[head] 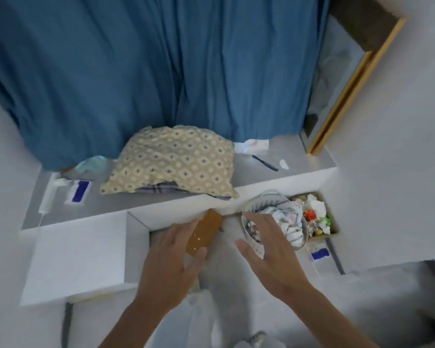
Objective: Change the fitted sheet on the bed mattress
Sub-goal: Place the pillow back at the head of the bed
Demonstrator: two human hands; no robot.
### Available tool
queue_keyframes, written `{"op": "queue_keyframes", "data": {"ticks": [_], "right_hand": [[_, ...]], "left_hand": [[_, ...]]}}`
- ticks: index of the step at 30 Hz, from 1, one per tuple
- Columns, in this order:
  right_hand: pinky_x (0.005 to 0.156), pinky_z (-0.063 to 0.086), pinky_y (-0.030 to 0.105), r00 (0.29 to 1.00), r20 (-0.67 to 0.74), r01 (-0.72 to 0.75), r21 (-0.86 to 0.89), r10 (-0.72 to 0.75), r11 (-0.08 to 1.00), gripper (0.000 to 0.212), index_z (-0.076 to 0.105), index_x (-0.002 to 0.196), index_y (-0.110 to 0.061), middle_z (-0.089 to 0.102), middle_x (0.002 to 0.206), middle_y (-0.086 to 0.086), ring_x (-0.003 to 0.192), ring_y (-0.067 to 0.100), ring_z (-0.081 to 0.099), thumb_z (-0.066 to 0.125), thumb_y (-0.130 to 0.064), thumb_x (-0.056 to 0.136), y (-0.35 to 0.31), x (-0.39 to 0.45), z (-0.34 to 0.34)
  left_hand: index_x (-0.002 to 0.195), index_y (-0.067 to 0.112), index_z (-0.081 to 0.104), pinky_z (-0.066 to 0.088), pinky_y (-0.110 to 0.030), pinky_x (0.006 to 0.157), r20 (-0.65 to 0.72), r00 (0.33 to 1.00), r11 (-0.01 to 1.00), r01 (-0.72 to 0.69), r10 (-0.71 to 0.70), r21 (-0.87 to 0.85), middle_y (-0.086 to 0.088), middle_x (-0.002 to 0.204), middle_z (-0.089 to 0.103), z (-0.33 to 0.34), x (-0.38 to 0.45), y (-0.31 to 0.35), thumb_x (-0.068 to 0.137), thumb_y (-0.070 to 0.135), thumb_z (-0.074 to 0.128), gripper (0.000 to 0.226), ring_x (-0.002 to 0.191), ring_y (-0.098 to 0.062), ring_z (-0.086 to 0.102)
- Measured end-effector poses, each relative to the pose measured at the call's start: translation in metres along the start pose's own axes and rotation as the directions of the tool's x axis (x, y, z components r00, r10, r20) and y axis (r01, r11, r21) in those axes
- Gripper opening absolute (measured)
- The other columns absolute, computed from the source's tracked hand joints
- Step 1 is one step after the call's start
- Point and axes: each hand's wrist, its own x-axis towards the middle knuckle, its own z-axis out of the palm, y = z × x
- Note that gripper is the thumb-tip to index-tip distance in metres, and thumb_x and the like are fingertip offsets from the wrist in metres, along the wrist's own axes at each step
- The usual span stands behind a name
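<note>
A folded beige patterned cloth (176,159) lies on a grey ledge (299,169) below the blue curtain, with a striped cloth (158,189) under it. My left hand (173,262) is open, fingers spread, just over a brown flat object (204,232) that leans in the white recess below the ledge. My right hand (269,249) is open too, hovering beside a white basket (256,244) stuffed with crumpled pale fabric (289,222). No mattress is in view.
A blue curtain (148,71) hangs behind the ledge. A black pen (264,162), white paper (251,145) and a white and blue box (77,192) rest on the ledge. A box of colourful small items (314,217) sits right of the basket. A framed mirror (347,91) leans at right.
</note>
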Motion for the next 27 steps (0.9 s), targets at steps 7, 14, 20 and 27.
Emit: {"op": "queue_keyframes", "data": {"ticks": [7,14,20,27], "right_hand": [[0.115,0.037,0.034,0.973,0.21,0.103,-0.044,-0.091,0.994,0.056,0.041,0.15,-0.043,0.041,0.146,-0.023,0.137,-0.004,0.037,0.054,-0.057,0.098,-0.025,0.119,0.075],[0.113,0.041,0.038,0.963,0.262,0.097,-0.119,-0.063,0.988,0.06,0.044,0.151,-0.036,0.045,0.146,-0.016,0.137,0.008,0.044,0.052,-0.061,0.097,-0.034,0.256,0.137],[0.113,0.041,0.043,0.963,0.269,0.046,-0.154,-0.003,0.987,0.067,0.039,0.154,-0.036,0.039,0.155,-0.008,0.137,0.018,0.039,0.048,-0.068,0.096,-0.023,0.374,0.187],[0.126,0.015,0.067,0.902,0.331,-0.13,-0.405,0.278,0.905,0.1,0.008,0.16,-0.049,-0.011,0.172,-0.007,0.161,0.032,-0.008,0.065,-0.077,0.084,0.07,0.531,0.241]], "left_hand": [[0.155,0.035,0.04,0.053,-0.04,0.097,-0.101,0.971,0.977,0.212,-0.215,-0.037,0.01,0.137,0.055,-0.024,0.043,-0.101,0.098,0.065,0.035,0.064,0.12,-0.015,0.056],[0.155,0.036,0.039,0.048,-0.043,0.103,-0.062,0.978,0.98,0.197,-0.197,-0.006,0.008,0.147,0.053,-0.053,0.161,-0.184,0.098,0.072,0.027,0.069,0.13,-0.017,0.053],[0.154,0.029,0.045,0.052,-0.052,0.104,-0.062,0.987,0.988,0.148,-0.145,0.052,-0.001,0.153,0.053,-0.055,0.289,-0.245,0.1,0.057,0.049,0.061,0.137,-0.026,0.052],[0.162,0.038,0.028,0.04,-0.055,0.113,0.248,0.908,0.923,0.27,-0.339,0.274,-0.003,0.171,0.023,0.012,0.42,-0.322,0.1,0.055,0.056,0.07,0.154,-0.032,0.026]]}}
